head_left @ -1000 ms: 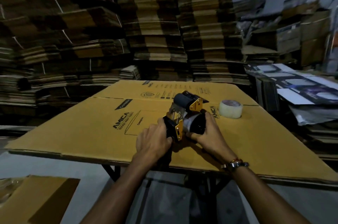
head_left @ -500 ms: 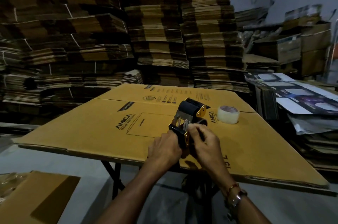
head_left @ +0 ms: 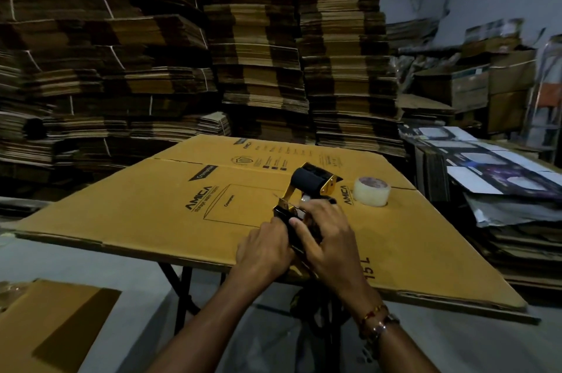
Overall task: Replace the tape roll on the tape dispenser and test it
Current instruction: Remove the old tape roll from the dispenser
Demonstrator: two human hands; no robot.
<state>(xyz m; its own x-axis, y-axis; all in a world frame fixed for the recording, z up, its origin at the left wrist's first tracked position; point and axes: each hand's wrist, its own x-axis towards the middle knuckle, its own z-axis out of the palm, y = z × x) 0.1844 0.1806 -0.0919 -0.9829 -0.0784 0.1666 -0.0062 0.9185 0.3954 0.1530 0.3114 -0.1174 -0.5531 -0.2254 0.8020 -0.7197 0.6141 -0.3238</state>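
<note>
i see dispenser [head_left: 307, 190] on table [head_left: 121, 211], both hands gripping it: left hand [head_left: 263, 249] wraps handle, right hand [head_left: 325, 235] pinches frame. rigid, light; blade sharp. roll [head_left: 371, 191] just beside, slick, hold by rim.

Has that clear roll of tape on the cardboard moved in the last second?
No. The tape roll sits just right of the AMICA print, as before.

The room is dim, and tall stacks of flattened cartons [head_left: 188, 62] fill the back from 10 to 1 o'clock. At 2 o'clock a pale blue wall [head_left: 474, 1] shows above more boxes [head_left: 474, 89]. The grey floor [head_left: 76, 260] lies at 8 o'clock, under a folding table [head_left: 182, 290] with black legs.
</note>
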